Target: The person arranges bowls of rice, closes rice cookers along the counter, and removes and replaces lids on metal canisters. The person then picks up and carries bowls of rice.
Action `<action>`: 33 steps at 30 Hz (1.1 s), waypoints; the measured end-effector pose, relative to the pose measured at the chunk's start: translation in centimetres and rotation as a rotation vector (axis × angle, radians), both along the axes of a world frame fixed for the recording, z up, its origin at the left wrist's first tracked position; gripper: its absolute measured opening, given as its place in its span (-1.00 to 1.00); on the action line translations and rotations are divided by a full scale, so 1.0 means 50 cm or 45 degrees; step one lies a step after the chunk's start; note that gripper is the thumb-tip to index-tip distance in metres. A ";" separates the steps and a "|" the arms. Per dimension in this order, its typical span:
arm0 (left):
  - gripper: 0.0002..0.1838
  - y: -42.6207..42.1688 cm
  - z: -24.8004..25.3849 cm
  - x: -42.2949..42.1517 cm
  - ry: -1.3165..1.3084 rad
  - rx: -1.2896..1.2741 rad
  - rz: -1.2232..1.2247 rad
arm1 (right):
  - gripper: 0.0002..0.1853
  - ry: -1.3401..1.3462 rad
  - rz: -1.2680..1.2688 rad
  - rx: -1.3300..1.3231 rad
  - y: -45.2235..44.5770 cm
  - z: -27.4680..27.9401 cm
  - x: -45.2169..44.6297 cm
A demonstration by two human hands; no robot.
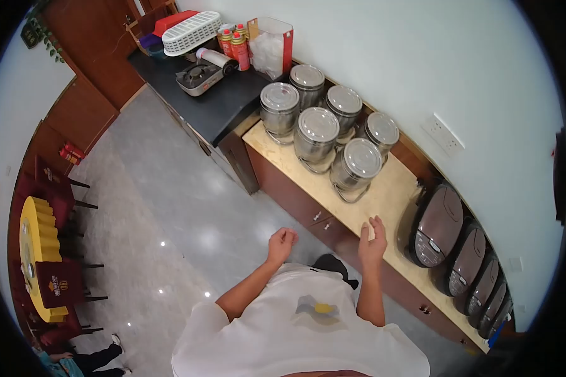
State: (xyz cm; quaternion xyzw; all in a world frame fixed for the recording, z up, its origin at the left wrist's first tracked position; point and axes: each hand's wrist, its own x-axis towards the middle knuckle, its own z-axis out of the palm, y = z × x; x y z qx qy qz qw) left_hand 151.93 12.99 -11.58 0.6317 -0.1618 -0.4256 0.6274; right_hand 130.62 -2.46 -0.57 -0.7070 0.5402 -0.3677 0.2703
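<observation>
My left hand (283,244) hangs over the grey floor in front of my body, its fingers curled in, and no object shows in it. My right hand (373,240) is near the front edge of the pale cabinet top (393,210), with thumb and fingers apart and holding nothing. Beyond it, the closest thing is a lidded steel canister (356,168) with a metal stand or handle at its base. Several similar canisters stand close behind, among them a front-row canister (316,135) and one at the left end (279,107). Both hands are apart from them.
Several dark rice cookers (435,226) line the right of the cabinet. A black counter (210,113) holds a portable gas stove (201,76), gas cans (239,51) and a white basket (192,32). Far left are a yellow-clothed table (44,229), chairs (60,283) and another person's legs (97,359).
</observation>
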 end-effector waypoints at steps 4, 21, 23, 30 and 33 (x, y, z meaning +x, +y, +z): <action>-0.76 -0.024 -0.019 0.027 0.064 -0.013 -0.007 | -0.73 0.022 0.156 -0.113 -0.013 0.036 0.087; -0.71 -0.219 0.165 0.226 -0.067 0.301 0.085 | -0.90 -0.325 0.768 -0.015 -0.220 0.104 0.409; -0.67 -0.237 0.162 0.237 -0.121 0.345 0.033 | -0.90 -0.355 0.756 0.043 -0.234 0.113 0.425; -0.65 -0.323 0.158 0.325 -0.436 0.182 0.002 | -0.85 -0.369 0.577 -0.091 -0.287 0.094 0.491; -0.72 -0.370 0.185 0.385 -0.510 0.157 -0.014 | -0.71 -0.217 0.529 -0.347 -0.323 0.107 0.549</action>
